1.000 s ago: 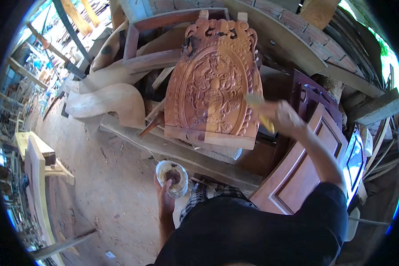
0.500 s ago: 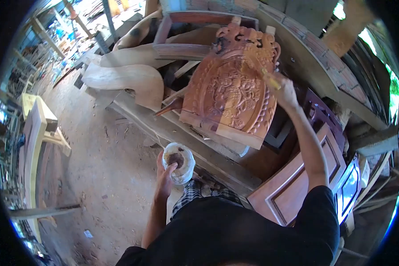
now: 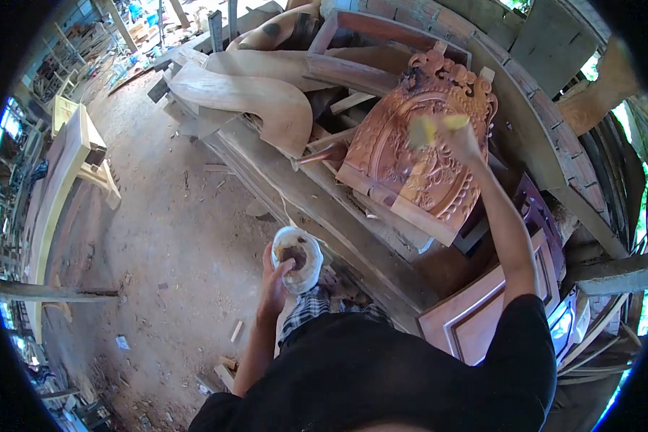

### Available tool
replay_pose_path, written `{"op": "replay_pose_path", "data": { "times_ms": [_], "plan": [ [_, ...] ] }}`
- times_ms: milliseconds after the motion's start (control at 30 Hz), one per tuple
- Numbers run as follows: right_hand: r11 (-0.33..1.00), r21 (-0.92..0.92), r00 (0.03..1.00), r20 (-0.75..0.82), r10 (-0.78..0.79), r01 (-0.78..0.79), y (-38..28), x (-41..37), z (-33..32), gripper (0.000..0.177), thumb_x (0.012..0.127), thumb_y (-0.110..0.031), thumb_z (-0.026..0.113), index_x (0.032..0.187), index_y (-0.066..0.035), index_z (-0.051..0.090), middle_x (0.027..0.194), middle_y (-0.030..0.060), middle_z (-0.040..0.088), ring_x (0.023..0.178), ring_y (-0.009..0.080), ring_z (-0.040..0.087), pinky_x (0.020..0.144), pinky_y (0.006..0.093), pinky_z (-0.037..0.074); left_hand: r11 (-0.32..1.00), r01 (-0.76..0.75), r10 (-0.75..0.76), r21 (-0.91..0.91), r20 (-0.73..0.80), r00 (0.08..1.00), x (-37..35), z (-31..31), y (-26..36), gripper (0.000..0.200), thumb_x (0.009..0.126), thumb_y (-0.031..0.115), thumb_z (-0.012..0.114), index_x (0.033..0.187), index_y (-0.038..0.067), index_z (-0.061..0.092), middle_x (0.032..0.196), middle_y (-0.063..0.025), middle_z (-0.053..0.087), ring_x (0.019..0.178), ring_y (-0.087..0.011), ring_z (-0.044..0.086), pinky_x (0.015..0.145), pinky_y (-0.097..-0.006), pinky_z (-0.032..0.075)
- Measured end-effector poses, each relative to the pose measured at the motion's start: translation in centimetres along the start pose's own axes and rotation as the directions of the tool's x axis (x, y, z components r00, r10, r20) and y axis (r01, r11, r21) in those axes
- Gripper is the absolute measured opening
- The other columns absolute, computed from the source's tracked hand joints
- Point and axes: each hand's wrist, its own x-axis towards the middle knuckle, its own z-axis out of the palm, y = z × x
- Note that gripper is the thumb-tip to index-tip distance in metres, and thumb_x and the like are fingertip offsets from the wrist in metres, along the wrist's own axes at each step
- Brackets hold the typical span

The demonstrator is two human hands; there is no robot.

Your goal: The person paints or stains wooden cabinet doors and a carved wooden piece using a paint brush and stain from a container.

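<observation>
My left hand (image 3: 275, 277) grips a white plastic tub (image 3: 306, 279) by its rim, the thumb hooked over the edge. Brown matter (image 3: 294, 253) sits inside it. Up over a carved wooden panel (image 3: 385, 155), my right hand (image 3: 464, 141) is closed on a paintbrush (image 3: 426, 132), yellowish and smeared by motion. The brush overlaps the middle of the carving. Part of the panel's surface looks dark and reddish, while a lighter strip shows toward its lower edge. The panel leans back on stacked timber.
A curved pale wooden piece (image 3: 245, 93) and a rectangular wooden frame (image 3: 353, 74) lie behind the panel. At right stands a panelled wooden door (image 3: 475, 324). A long beam (image 3: 281, 183) runs beside my legs. Far left is a wooden bench (image 3: 59, 194) on a dirt floor (image 3: 173, 266).
The view has turned, so the scene sits farther right. My right hand has swept across the carving with the brush, from its right side toward the middle. The tub stays in my left hand.
</observation>
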Motion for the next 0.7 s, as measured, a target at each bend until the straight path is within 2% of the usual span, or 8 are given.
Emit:
{"op": "replay_pose_path", "data": {
  "times_ms": [133, 200, 267, 333, 400, 467, 533, 700],
  "plan": [
    [0.963, -0.186, 0.958, -0.244, 0.149, -0.197, -3.0, 0.2, 0.8, 0.017, 0.09, -0.017, 0.061, 0.098, -0.004, 0.069, 0.086, 0.0084, 0.071, 0.075, 0.0131, 0.066, 0.064, 0.0294, 0.053, 0.994, -0.099, 0.097, 0.051, 0.044, 0.994, 0.9, -1.8, 0.4, 0.071, 0.084, 0.009, 0.06, 0.144, 0.01, 0.024, 0.131, -0.0111, 0.045, 0.122, -0.0243, 0.048, 0.101, -0.0398, 0.042],
    [0.981, 0.132, 0.971, -0.21, -0.113, 0.143, 0.0, -2.2, 4.6, 0.017, 0.089, -0.017, 0.062, 0.099, -0.005, 0.07, 0.087, 0.0102, 0.071, 0.072, 0.0109, 0.066, 0.062, 0.0283, 0.053, 0.997, -0.072, 0.072, 0.014, 0.032, 0.997, 0.8, -1.7, 0.7, 0.07, 0.084, 0.009, 0.06, 0.144, 0.01, 0.025, 0.131, -0.011, 0.045, 0.121, -0.0241, 0.048, 0.101, -0.0396, 0.043],
    [0.977, 0.052, 0.978, -0.032, -0.205, 0.206, -3.1, -6.1, 7.9, 0.015, 0.088, -0.014, 0.063, 0.099, -0.006, 0.07, 0.089, 0.007, 0.071, 0.074, 0.0108, 0.066, 0.065, 0.0268, 0.053, 0.999, -0.044, 0.044, -0.011, 0.004, 0.999, 1.2, -1.8, 0.5, 0.067, 0.084, 0.009, 0.059, 0.143, 0.011, 0.027, 0.131, -0.0108, 0.046, 0.12, -0.0241, 0.049, 0.099, -0.0398, 0.043],
    [0.944, 0.277, 0.973, 0.191, 0.13, -0.181, -5.9, -10.7, 9.2, 0.016, 0.086, -0.009, 0.063, 0.101, -0.006, 0.07, 0.092, 0.0035, 0.071, 0.077, 0.0116, 0.065, 0.067, 0.0259, 0.053, 0.999, 0.006, -0.007, 0.038, 0.015, 1.0, 2.1, -2.7, -0.2, 0.065, 0.084, 0.013, 0.06, 0.141, 0.016, 0.029, 0.132, -0.0114, 0.045, 0.119, -0.0275, 0.051, 0.091, -0.0457, 0.049],
    [0.994, -0.043, 0.966, 0.236, 0.104, -0.096, -7.4, -14.2, 8.3, 0.019, 0.086, -0.009, 0.064, 0.103, -0.004, 0.069, 0.088, 0.0006, 0.07, 0.073, 0.0115, 0.065, 0.064, 0.0256, 0.053, 0.995, 0.03, -0.032, 0.095, 0.016, 0.999, 2.7, -2.3, -0.3, 0.065, 0.083, 0.021, 0.062, 0.139, 0.021, 0.029, 0.134, -0.0117, 0.043, 0.118, -0.0325, 0.052, 0.078, -0.0552, 0.056],
    [0.933, 0.332, 0.988, 0.099, 0.115, -0.142, -3.2, -17.8, 7.4, 0.018, 0.089, -0.012, 0.063, 0.104, -0.002, 0.068, 0.084, 0.0022, 0.067, 0.065, 0.01, 0.063, 0.057, 0.0249, 0.053, 0.994, 0.034, -0.04, 0.108, 0.053, 0.998, 3.2, -2.3, -0.5, 0.066, 0.083, 0.021, 0.062, 0.14, 0.021, 0.029, 0.134, -0.0116, 0.043, 0.118, -0.0325, 0.052, 0.077, -0.0549, 0.056],
    [0.829, 0.425, 0.922, 0.04, 0.384, -0.364, -1.9, -19.6, 3.7, 0.019, 0.094, -0.014, 0.059, 0.104, 0.0, 0.067, 0.084, 0.0053, 0.066, 0.062, 0.009, 0.061, 0.056, 0.0244, 0.052, 0.992, 0.035, -0.048, 0.121, 0.104, 0.993, 3.7, -1.9, -0.6, 0.066, 0.084, 0.021, 0.062, 0.14, 0.021, 0.028, 0.135, -0.0115, 0.043, 0.118, -0.0325, 0.052, 0.077, -0.0549, 0.057],
    [0.932, 0.092, 0.845, -0.398, 0.357, -0.35, -4.0, -20.6, -2.3, 0.014, 0.092, -0.008, 0.057, 0.097, -0.001, 0.068, 0.071, 0.0035, 0.064, 0.062, 0.0084, 0.061, 0.051, 0.0223, 0.048, 0.993, 0.018, -0.033, 0.119, 0.117, 0.993, 5.0, -1.6, -0.9, 0.065, 0.085, 0.019, 0.061, 0.141, 0.02, 0.028, 0.133, -0.0121, 0.045, 0.118, -0.0319, 0.053, 0.077, -0.0556, 0.057]
  ]
}}
